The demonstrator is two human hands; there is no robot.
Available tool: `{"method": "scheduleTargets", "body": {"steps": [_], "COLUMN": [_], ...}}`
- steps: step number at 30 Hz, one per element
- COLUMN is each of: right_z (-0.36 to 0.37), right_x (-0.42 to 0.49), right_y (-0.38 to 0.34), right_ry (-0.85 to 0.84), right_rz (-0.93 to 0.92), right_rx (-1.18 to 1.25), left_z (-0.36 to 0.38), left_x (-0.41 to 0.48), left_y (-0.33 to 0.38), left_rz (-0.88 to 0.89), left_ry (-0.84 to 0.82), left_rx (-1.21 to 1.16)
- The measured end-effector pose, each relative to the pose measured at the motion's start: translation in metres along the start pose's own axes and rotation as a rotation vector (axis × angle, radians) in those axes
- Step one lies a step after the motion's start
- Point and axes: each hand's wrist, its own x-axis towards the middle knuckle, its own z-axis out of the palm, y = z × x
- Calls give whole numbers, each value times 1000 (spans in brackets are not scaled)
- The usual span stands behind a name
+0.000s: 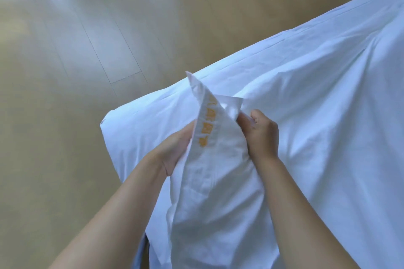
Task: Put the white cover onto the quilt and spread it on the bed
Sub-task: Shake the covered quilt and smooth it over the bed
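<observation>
Holding one corner of the white cover (218, 181) up between both hands, we are standing at a corner of the bed (328, 98).

- Left hand (175, 150): it is gripping the cover's hemmed edge from the left, palm turned toward us. Its fingers are running behind the cloth and are hidden there.
- Right hand (261, 135): its fingers are curling tight and pinching a fold of the cover from the right, level with the left hand and just beside it.
- White cover: its pointed corner is sticking up and away from us above the two hands. The rest is hanging in a narrow bunch between our forearms, down toward the bottom edge of the view, and is lying against the bed's near side.
- Orange marks (203, 131): a row of them is running along the hem between the two hands; they are too blurred for us to read.
- Bed: a creased white sheet (317, 61) is covering it, filling the right half of the view, with long folds running along its far edge.
- Floor (76, 61): pale wood planks are showing to the left of and beyond the bed, catching soft light.
</observation>
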Motion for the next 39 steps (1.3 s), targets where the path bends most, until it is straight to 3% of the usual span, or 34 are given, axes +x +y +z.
{"method": "scheduleTargets", "body": {"steps": [2, 4, 6, 7, 10, 12, 16, 19, 22, 25, 28, 32, 35, 37, 39], "right_z": [1, 1, 1, 2, 1, 1, 9, 4, -13, -32, -42, -49, -35, -26, -23], "right_x": [1, 0, -15, -27, -55, -63, -65, -68, -70, -74, -77, -81, -82, -83, -82], "right_y": [-5, -10, -20, -26, -34, -36, -37, -40, -42, -50, -47, -37, -30, -29, -25], "right_ry": [-4, 178, 300, 226, -223, -353, -172, -88, -102, -151, -201, -190, -235, -260, -225], "right_rz": [-28, -187, -264, -211, 125, 187, 217, 227, 265, 349, 410, 510, 493, 511, 533], "right_rx": [-96, -205, -160, -80, 128, 240, 410, 550, 782, 1185, 1406, 1527, 1579, 1620, 1616], "left_z": [5, 9, 13, 14, 10, 9, 18, 19, 22, 30, 34, 10, -2, 10, 16], "left_x": [-7, -7, -3, -4, 2, 0, -5, 1, 3, 2, 3, 0, 13, 18, 34], "left_y": [3, 7, 9, 10, 4, 3, 10, 18, 24, 31, 38, 47, 28, 7, -12], "left_rz": [2, 52, 76, 79, 125, 137, 179, 344, 413, 390, 361, 414, 440, 451, 447], "left_ry": [-63, -14, 115, 154, 232, 225, 111, 229, 291, 170, 63, 229, 494, 460, 377], "left_rx": [82, 88, 81, 66, 139, 191, 184, 270, 259, 228, 297, 462, 852, 1111, 1137]}}
